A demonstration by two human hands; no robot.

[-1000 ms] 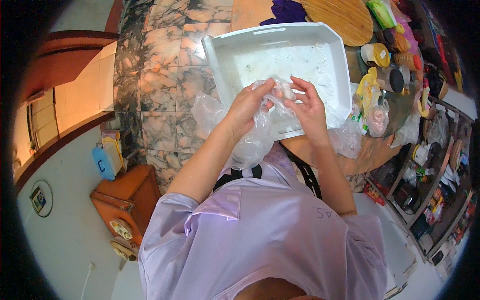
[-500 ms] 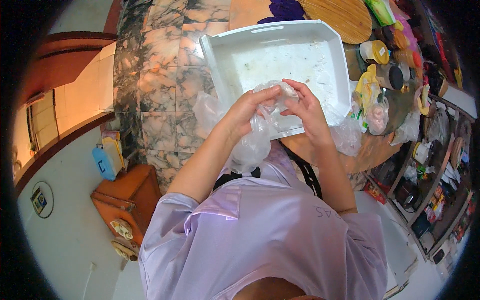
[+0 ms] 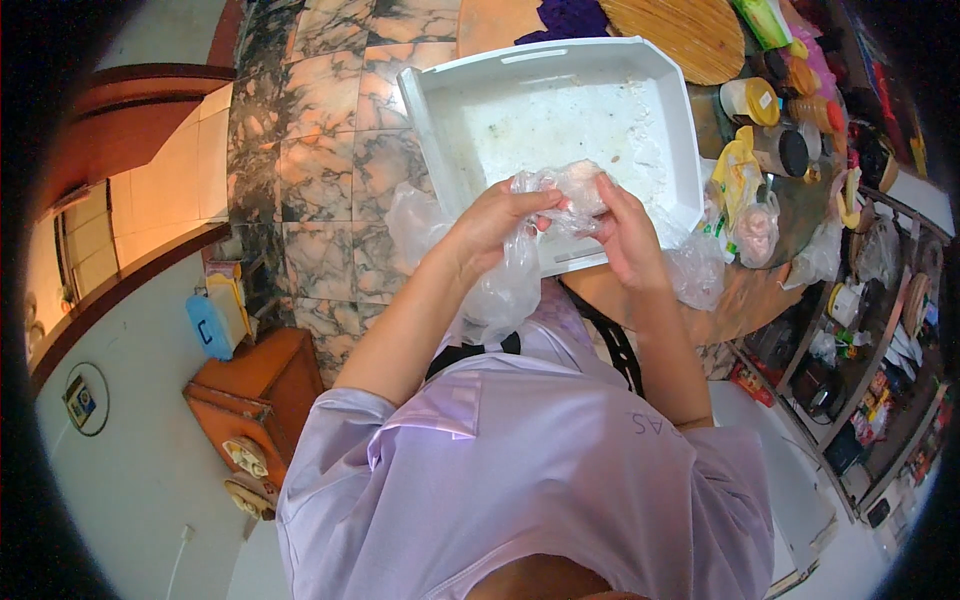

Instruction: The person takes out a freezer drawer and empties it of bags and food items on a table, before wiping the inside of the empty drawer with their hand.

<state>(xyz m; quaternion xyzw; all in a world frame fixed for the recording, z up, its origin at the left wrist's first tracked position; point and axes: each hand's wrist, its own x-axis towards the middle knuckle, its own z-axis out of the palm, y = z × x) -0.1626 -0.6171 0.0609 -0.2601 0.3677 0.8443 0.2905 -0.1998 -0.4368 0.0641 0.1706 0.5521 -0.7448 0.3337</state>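
Observation:
A crumpled clear plastic bag [image 3: 503, 290] hangs between my hands, over the near edge of a shallow white plastic tray [image 3: 685, 130]. Inside the bag's upper end is a pale lump [image 3: 580, 183], too wrapped up to name. My left hand [image 3: 488, 225] is closed on the gathered plastic, thumb pressed toward the fingers. On the lump's right side, my right hand [image 3: 630, 232] grips the bag with its thumb against it; its other fingers are partly hidden. White crumbs and smears mark the tray's floor.
A round wooden board [image 3: 675, 35] lies beyond the tray. To the right are lidded jars [image 3: 750, 103], a yellow packet [image 3: 740, 180] and another clear bag [image 3: 695, 272] on the round table [image 3: 715, 325]. Crowded shelves [image 3: 870, 370] stand farther right; a brown cabinet [image 3: 250, 390] is at left.
The pale lump now shows at the bag's upper end between my hands. My right hand has turned and lowered slightly, its fingers now closer against the bag. The left hand has barely moved.

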